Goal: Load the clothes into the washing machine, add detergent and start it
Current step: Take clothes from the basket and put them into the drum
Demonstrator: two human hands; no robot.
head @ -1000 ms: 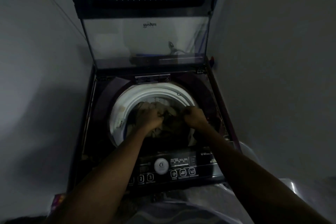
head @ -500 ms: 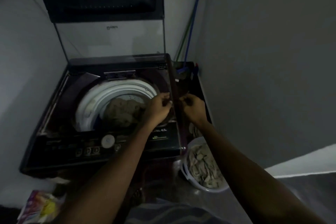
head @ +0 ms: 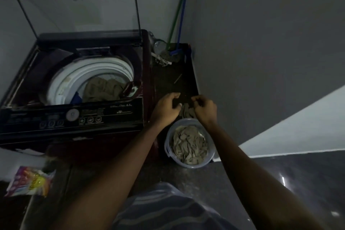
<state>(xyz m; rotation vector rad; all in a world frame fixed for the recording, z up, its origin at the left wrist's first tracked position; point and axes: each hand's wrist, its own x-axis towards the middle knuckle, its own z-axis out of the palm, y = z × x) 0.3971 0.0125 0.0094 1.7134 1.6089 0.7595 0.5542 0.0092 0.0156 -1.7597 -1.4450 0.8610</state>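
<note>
The top-loading washing machine (head: 74,115) stands at the left with its lid (head: 74,5) raised. Brownish clothes (head: 100,89) lie inside the white drum rim (head: 61,82). To the right of the machine, a pale bucket (head: 168,147) on the floor holds grey-brown clothes (head: 188,145). My left hand (head: 165,108) and my right hand (head: 205,108) hover close together just above the bucket's far rim, fingers loosely curled and holding nothing. A grey cloth (head: 185,112) shows between them, beyond the bucket. A colourful detergent packet (head: 29,181) lies on the floor at the lower left.
A blue and a green mop handle (head: 179,15) lean in the corner behind the bucket, with their heads on the dark floor strip. A grey wall (head: 261,52) closes the right side. The room is dim.
Both hands left the drum, passed over the machine's right edge and now hang above the bucket. The view swung right, so the bucket and the packet came into sight.
</note>
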